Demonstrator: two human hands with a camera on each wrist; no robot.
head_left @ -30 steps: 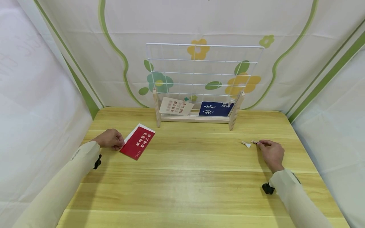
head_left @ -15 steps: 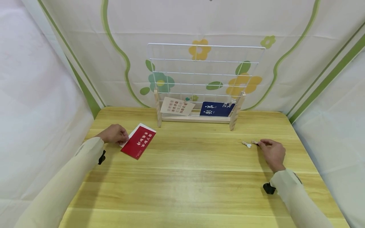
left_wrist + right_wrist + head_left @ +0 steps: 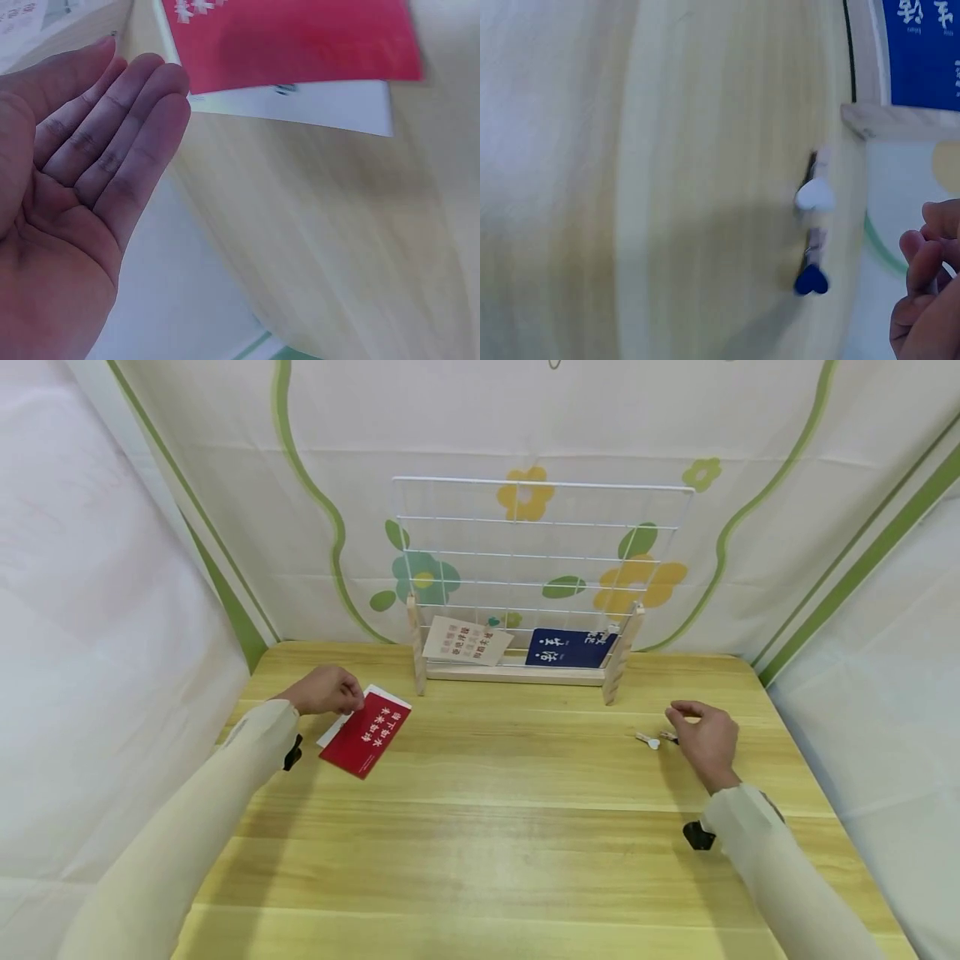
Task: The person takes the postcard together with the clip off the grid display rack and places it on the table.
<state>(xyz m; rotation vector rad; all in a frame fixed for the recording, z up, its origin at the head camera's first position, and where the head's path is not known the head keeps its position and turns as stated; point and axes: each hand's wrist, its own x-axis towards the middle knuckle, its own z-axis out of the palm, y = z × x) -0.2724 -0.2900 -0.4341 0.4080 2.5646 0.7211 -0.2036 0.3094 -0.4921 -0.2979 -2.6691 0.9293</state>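
My left hand (image 3: 326,691) hovers at the upper left edge of a red card (image 3: 365,735) with white characters, its fingers loosely bent and holding nothing. A white card (image 3: 330,105) lies partly under the red one. To the right, my right hand (image 3: 705,737) hovers above the table beside two small wooden clips, thumb and fingers loosely curled with nothing visible between them. One clip bears a white heart (image 3: 814,195), the other a dark blue heart (image 3: 811,280). Part of the blue-heart clip is hidden by the right hand in the head view.
A white wire grid (image 3: 540,518) on a wooden stand (image 3: 517,674) rises at the table's back. A cream card (image 3: 467,641) and a blue card (image 3: 566,647) lean at its base, with a small clip (image 3: 613,628) at the blue card's upper right. Patterned cloth surrounds the table.
My left hand has moved right and away from me, over the red card's edge. My right hand has let go of the blue-heart clip and lifted slightly away. Both cards stay put.
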